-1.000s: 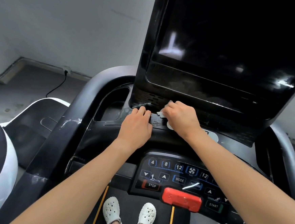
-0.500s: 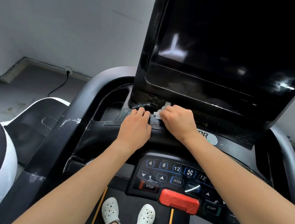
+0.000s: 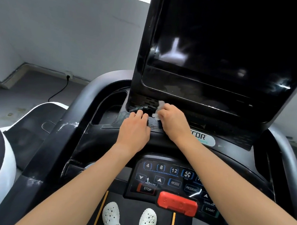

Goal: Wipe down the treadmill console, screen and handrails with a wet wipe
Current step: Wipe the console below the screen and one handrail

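1. Two hands met in the head view at the foot of the screen. The right hand had its fingers curled round the bunched wipe. The left hand lay beside it on the console, fingers out and gripping nothing.
2. One corner of the wipe stood up past the right knuckles. The rest was pressed against the slotted strip under the screen, so the step in hand looked to be cleaning that strip and the ledge below it.
3. Slots trap dirt, so short strokes along them would have served better than one broad sweep. Refolding the wipe to a fresh face also seemed wise before it went near the glass.
4. A wet sheen lay on the ledge between the hands. Working from there in overlapping passes would likely have left no dry gaps.
5. Pale smears showed low on the screen. By my reading it still needed wiping with light pressure, top to bottom.
6. The keypad and handrails appeared to be left for later. With the shoes standing on the belt, a firm press on START seemed the main hazard, so a gentle touch there was advisable.
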A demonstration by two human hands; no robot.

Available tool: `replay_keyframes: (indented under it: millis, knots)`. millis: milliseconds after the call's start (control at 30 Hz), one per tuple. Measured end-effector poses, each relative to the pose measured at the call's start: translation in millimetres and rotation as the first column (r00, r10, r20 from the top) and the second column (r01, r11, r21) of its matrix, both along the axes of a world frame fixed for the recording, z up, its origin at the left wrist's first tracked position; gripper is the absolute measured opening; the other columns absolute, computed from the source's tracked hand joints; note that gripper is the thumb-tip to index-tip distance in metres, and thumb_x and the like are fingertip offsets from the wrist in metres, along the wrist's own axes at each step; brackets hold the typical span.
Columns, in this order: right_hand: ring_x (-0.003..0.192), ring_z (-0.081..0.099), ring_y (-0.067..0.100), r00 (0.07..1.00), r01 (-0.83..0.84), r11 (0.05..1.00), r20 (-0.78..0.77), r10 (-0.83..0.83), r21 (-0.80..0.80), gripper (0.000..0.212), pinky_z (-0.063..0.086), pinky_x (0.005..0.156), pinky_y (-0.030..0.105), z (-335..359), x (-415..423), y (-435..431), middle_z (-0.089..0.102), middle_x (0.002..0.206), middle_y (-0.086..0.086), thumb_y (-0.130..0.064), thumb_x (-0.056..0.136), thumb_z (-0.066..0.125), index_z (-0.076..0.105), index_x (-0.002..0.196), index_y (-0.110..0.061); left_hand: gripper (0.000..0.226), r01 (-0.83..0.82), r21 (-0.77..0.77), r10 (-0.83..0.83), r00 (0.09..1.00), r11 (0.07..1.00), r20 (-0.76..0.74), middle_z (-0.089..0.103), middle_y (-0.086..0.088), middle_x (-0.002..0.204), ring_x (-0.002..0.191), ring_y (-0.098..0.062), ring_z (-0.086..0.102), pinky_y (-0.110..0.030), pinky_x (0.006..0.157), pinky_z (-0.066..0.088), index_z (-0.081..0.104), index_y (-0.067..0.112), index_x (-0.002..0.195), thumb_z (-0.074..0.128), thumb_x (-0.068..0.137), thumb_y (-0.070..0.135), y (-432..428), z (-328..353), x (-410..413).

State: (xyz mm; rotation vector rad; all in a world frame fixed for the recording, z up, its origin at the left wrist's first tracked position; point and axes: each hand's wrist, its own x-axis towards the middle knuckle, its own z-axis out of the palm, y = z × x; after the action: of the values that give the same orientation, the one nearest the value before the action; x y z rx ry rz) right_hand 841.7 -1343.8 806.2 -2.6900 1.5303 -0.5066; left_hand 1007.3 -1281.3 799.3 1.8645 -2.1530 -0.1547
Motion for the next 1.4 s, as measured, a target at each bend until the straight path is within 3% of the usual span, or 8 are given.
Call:
replay_keyframes:
  millis: [167, 367, 467, 567, 700, 967, 1233, 1400]
  knots:
    - [0.084, 0.06, 0.021, 0.982, 0.124, 0.989, 0.137, -0.133, 0.075, 0.012, 0.054, 0.074, 0.037, 4, -2, 2, 0.065, 0.089, 0.0, -0.003, 0.086, 0.071, 0.078, 0.09, -0.012, 0.009, -0.008, 0.001, 0.008, 0.999, 1.0, -0.036, 0.05, -0.003, 0.097, 0.084, -0.019, 0.041, -0.038, 0.076, 0.048, 0.048, 0.016, 0.093, 0.044, 0.09, 0.023, -2, -3, -1]
    - [0.088, 0.064, 0.015, 0.747, 0.461, 0.854, 0.415, -0.52, 0.241, 0.007, 0.04, 0.077, 0.017, 9, -15, 6, 0.064, 0.091, -0.007, -0.012, 0.091, 0.07, 0.075, 0.096, -0.012, 0.01, -0.041, 0.009, 0.042, 0.993, 0.999, -0.108, 0.047, -0.001, 0.094, 0.085, -0.02, 0.041, -0.036, 0.073, 0.048, 0.043, 0.016, 0.087, 0.051, 0.09, 0.02, -4, -3, -4]
    - [0.093, 0.063, 0.014, 0.838, 0.389, 0.902, 0.334, -0.431, 0.189, 0.013, 0.042, 0.081, 0.017, 14, 11, -4, 0.069, 0.1, 0.001, -0.014, 0.095, 0.067, 0.076, 0.103, -0.009, 0.01, -0.047, 0.014, 0.049, 0.993, 0.999, -0.111, 0.054, -0.001, 0.099, 0.091, -0.021, 0.049, -0.035, 0.071, 0.049, 0.056, 0.013, 0.093, 0.054, 0.09, 0.022, -6, -2, 0]
    - [0.086, 0.063, 0.022, 0.968, 0.197, 0.977, 0.14, -0.207, 0.08, 0.012, 0.053, 0.076, 0.033, 15, 31, -12, 0.065, 0.095, 0.005, -0.006, 0.093, 0.064, 0.075, 0.099, -0.008, 0.014, -0.036, 0.017, 0.038, 0.995, 0.999, -0.094, 0.055, -0.001, 0.101, 0.091, -0.02, 0.05, -0.035, 0.073, 0.051, 0.06, 0.013, 0.097, 0.054, 0.091, 0.024, -7, -2, 3]
    - [0.085, 0.061, 0.026, 0.993, 0.021, 0.999, -0.116, -0.017, 0.026, 0.022, 0.057, 0.069, 0.038, 14, 21, -9, 0.063, 0.104, 0.009, 0.01, 0.082, 0.064, 0.069, 0.1, -0.002, 0.012, -0.036, 0.012, 0.037, 0.997, 0.999, -0.07, 0.055, -0.001, 0.1, 0.09, -0.02, 0.052, -0.035, 0.069, 0.052, 0.057, 0.014, 0.093, 0.055, 0.089, 0.025, -10, 3, 2]
    - [0.07, 0.06, 0.026, 0.958, 0.265, 0.96, 0.135, -0.252, -0.094, 0.006, 0.053, 0.056, 0.037, -5, -27, 4, 0.062, 0.086, 0.007, 0.003, 0.084, 0.07, 0.069, 0.085, -0.003, 0.014, -0.024, 0.012, 0.025, 0.999, 1.0, -0.044, 0.054, 0.002, 0.098, 0.09, -0.018, 0.054, -0.025, 0.066, 0.034, 0.058, 0.015, 0.095, 0.053, 0.093, 0.027, -16, 9, 3]
    - [0.076, 0.055, 0.021, 0.995, 0.099, 0.995, 0.008, -0.099, -0.009, 0.021, 0.044, 0.054, 0.03, 6, 16, -11, 0.059, 0.089, 0.004, 0.009, 0.073, 0.072, 0.068, 0.085, -0.007, 0.015, -0.042, 0.039, 0.041, 0.999, 0.998, 0.002, 0.054, 0.003, 0.099, 0.092, -0.015, 0.055, -0.025, 0.063, 0.038, 0.057, 0.017, 0.097, 0.053, 0.094, 0.032, -17, 15, 0]
    - [0.073, 0.053, 0.02, 0.962, 0.262, 0.964, 0.093, -0.256, -0.047, 0.013, 0.051, 0.053, 0.036, -5, -28, -1, 0.06, 0.087, 0.0, 0.005, 0.08, 0.071, 0.069, 0.081, -0.008, 0.018, -0.052, 0.079, 0.043, 0.994, 0.996, 0.105, 0.056, -0.003, 0.107, 0.101, -0.024, 0.054, -0.032, 0.071, 0.039, 0.058, 0.015, 0.1, 0.052, 0.095, 0.031, -22, 24, -13]
